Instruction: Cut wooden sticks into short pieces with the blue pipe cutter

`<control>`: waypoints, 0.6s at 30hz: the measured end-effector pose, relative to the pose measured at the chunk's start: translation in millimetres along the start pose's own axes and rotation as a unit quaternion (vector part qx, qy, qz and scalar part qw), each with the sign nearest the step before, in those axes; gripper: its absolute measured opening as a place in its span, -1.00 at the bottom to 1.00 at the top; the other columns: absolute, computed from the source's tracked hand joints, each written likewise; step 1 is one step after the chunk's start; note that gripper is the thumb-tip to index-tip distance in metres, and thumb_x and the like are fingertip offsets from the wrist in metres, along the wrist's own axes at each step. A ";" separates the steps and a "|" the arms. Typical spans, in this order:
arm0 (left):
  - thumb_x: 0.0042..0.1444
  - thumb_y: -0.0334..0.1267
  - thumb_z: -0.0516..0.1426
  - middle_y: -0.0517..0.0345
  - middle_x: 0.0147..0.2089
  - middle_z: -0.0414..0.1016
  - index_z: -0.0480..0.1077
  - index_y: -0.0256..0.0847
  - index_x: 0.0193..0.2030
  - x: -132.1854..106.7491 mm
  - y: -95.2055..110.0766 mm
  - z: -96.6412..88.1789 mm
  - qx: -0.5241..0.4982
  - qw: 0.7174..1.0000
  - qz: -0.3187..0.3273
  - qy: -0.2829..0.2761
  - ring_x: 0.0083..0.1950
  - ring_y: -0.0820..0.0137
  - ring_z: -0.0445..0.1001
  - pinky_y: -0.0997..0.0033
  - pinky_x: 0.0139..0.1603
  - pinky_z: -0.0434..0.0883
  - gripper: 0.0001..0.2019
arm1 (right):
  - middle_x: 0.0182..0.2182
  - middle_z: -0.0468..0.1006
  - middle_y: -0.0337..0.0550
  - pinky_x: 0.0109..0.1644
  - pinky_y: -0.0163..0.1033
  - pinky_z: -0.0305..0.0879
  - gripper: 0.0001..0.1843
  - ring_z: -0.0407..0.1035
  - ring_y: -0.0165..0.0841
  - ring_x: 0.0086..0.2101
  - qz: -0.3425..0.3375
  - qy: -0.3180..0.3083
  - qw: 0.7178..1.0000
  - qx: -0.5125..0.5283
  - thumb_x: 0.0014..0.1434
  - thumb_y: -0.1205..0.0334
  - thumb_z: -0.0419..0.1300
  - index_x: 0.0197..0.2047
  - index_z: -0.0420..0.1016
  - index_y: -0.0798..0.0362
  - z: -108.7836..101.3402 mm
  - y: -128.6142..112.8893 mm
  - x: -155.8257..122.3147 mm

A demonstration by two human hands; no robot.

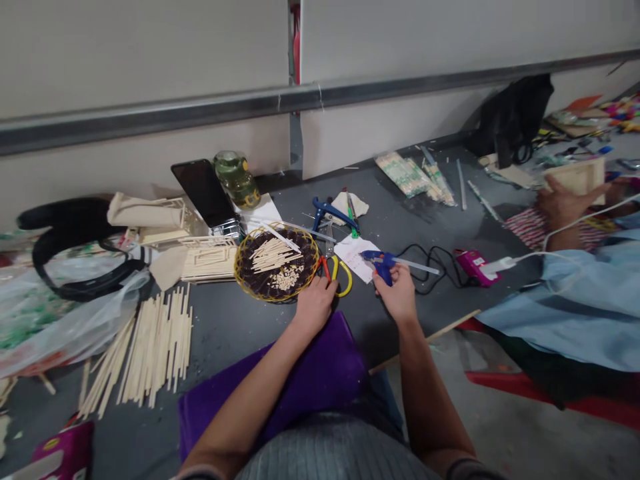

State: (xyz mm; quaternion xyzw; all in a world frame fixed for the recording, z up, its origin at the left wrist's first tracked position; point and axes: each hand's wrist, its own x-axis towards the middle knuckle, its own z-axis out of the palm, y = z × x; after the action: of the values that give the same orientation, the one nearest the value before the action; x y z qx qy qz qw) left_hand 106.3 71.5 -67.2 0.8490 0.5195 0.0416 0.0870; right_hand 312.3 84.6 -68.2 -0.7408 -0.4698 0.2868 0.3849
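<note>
Your left forearm (253, 393) bare, slanting inward; left grip (316, 305) knuckles up, fingers bent. Your right forearm (425, 387) bare, reaching forward; right grip (399, 295) curled closed.

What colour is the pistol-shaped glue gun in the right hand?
Dark blue; the pistol-shaped glue gun in the right hand shows in the head view.

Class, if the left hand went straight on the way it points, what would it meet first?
The left hand would most likely meet the scissors, whose orange and yellow handles lie right against it; it may already touch them, as depth is unclear.
</note>
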 end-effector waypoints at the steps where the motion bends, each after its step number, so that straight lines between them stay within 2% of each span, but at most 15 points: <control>1: 0.19 -0.50 -0.01 -0.06 -0.06 0.43 0.35 -0.23 0.11 -0.1 0.4 0.3 0.001 1.000 -0.003 0.001 -0.01 0.21 0.36 0.24 -0.08 0.42 -0.63 | -0.34 0.54 -0.09 -0.39 -0.18 0.41 -0.59 0.45 -0.25 -0.45 -0.001 -0.002 1.000 -0.005 -0.03 -0.03 0.19 -0.18 0.25 0.02 1.6 1.0 -0.5; 5: 0.19 -0.52 -0.02 -0.08 -0.06 0.42 0.33 -0.25 0.13 0.1 1.8 -0.6 -0.002 1.000 -0.018 0.001 0.01 0.20 0.36 0.24 -0.08 0.43 -0.61 | -0.25 0.57 -0.05 -0.31 -0.16 0.41 -0.57 0.48 -0.23 -0.39 -0.008 -0.019 0.999 -0.037 0.04 0.02 0.17 -0.06 0.31 0.03 7.6 -0.2 -1.1; 11: 0.22 -0.53 -0.05 -0.09 -0.05 0.41 0.31 -0.27 0.15 2.2 4.8 -2.8 0.010 0.998 -0.055 -0.009 0.02 0.22 0.37 0.30 -0.15 0.45 -0.61 | -0.34 0.59 -0.05 -0.23 -0.14 0.37 -0.57 0.49 -0.15 -0.36 -0.008 -0.041 0.994 -0.104 0.13 0.05 0.11 0.03 0.39 0.05 14.5 -10.2 0.1; 15: 0.26 -0.49 -0.07 -0.10 -0.03 0.40 0.28 -0.28 0.18 2.0 6.7 -1.4 0.024 0.998 -0.062 -0.005 0.04 0.21 0.36 0.27 -0.08 0.45 -0.63 | -0.27 0.59 0.06 -0.12 -0.09 0.34 -0.53 0.49 -0.06 -0.23 -0.011 -0.045 0.989 -0.142 0.17 0.05 0.09 0.09 0.39 0.09 4.8 -13.1 -1.4; 18: 0.28 -0.46 -0.06 -0.11 -0.01 0.39 0.25 -0.29 0.20 1.7 7.7 -1.3 0.031 0.997 -0.067 -0.010 0.07 0.20 0.34 0.26 -0.07 0.46 -0.63 | -0.27 0.59 0.08 -0.11 -0.06 0.34 -0.54 0.49 -0.05 -0.22 -0.008 -0.045 0.987 -0.156 0.17 0.05 0.08 0.08 0.41 0.11 -7.8 -10.5 -2.4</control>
State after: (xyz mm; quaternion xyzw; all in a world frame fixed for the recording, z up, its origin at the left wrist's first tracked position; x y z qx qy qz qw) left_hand 113.6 69.8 -64.5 0.8148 0.5755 0.0106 0.0683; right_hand 312.5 82.7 -55.0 -0.7744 -0.5312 0.2405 0.2455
